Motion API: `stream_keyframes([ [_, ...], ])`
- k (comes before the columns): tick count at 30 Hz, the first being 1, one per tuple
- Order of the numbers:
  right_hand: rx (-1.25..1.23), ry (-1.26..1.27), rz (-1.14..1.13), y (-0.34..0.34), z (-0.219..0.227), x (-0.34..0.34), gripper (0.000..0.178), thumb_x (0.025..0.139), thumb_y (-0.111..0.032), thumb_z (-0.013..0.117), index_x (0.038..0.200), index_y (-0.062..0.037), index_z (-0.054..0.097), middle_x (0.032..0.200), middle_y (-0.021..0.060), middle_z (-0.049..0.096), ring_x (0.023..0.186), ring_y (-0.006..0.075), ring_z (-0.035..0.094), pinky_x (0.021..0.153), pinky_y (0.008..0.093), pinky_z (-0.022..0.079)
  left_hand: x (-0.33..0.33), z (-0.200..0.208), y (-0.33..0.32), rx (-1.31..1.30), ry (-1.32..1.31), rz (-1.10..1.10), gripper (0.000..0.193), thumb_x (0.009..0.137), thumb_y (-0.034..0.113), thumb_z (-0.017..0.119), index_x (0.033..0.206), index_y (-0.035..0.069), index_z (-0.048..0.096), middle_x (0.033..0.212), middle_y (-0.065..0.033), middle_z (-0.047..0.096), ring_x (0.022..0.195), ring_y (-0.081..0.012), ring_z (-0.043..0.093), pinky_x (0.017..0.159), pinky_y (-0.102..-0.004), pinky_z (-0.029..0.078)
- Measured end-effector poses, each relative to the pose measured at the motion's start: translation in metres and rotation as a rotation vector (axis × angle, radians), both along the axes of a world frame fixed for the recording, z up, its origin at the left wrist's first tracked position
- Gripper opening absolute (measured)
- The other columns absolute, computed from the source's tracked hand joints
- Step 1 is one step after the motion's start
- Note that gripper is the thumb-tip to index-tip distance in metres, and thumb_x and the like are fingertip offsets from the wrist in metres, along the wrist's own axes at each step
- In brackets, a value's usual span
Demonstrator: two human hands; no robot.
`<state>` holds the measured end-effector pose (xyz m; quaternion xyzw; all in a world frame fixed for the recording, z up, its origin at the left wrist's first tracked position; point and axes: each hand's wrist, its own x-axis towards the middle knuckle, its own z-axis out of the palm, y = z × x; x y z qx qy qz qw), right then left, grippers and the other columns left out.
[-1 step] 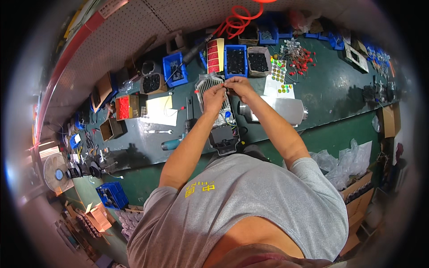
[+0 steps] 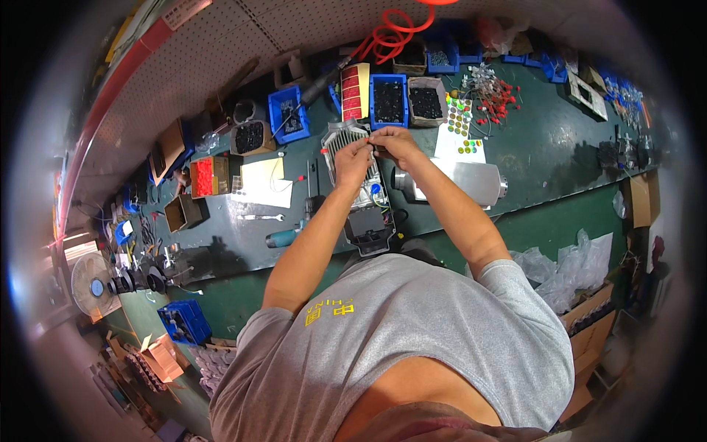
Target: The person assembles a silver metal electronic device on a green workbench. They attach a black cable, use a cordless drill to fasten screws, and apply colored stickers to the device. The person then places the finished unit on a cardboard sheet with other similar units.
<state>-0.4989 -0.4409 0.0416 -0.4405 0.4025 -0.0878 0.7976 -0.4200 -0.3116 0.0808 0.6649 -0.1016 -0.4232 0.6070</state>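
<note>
Clock positions are taken from the hands, 12 o'clock facing away from the person.

Shirt [image 2: 442, 317], one, grey, at 6 o'clock; yellow lettering [image 2: 345, 310] on the chest.

Dark open cover [image 2: 368, 227], one, at 6 o'clock, at the near end of the finned housing.

Power driver [image 2: 283, 238], one, teal-bodied, between 7 and 8 o'clock.

Wrench [image 2: 261, 217], one, at 8 o'clock.

Finned housing [image 2: 340, 135], one, grey metal, under and beside the hands on the bench; round blue part [image 2: 375, 188] near its lower end.

Left hand [image 2: 352, 162] and right hand [image 2: 398, 145], over the housing, fingertips closed and meeting; whether something small lay between them could not be told.

Silver cylinder [image 2: 471, 183], one, at 4 o'clock, partly behind the right forearm.

Round stickers [image 2: 460, 116], gold and green, on pale sheets between 2 and 3 o'clock.

Red label sheet [image 2: 353, 96], at 11 o'clock, its print too small to read.

Blue bin [image 2: 388, 102], with black parts, at 1 o'clock.

Coiled hose [image 2: 387, 37], red, at 12 o'clock, farthest.

Compared with the earlier frame: hands, housing and bench stock lay virtually unchanged.
</note>
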Motion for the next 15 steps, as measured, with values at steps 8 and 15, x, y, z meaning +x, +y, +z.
stream_keyframes([
  [8, -0.063, 0.041, -0.001, 0.003, 0.011, 0.002, 0.01, 0.087, -0.012, 0.076, 0.09, -0.0036, 0.071, 0.083, 0.0036, 0.071, 0.071, 0.0126, 0.068, 0.059, 0.0275, 0.058, 0.0, 0.011, 0.033, -0.018, -0.02, 0.036, 0.03, 0.094, 0.006, 0.058, 0.121, -0.005, 0.063, 0.103, -0.0087, 0.07, 0.083, -0.0102, 0.064, 0.076, -0.0258, 0.056],
  [15, -0.486, 0.104, 0.002, 0.017, 0.006, 0.007, 0.018, 0.084, -0.018, 0.079, 0.081, -0.0014, 0.071, 0.072, 0.0025, 0.068, 0.06, 0.0097, 0.062, 0.052, 0.028, 0.053, 0.001, 0.006, 0.102, -0.041, -0.015, 0.014, 0.023, 0.096, 0.006, 0.057, 0.115, -0.002, 0.068, 0.098, -0.0059, 0.07, 0.082, -0.0093, 0.063, 0.073, -0.0254, 0.055],
])
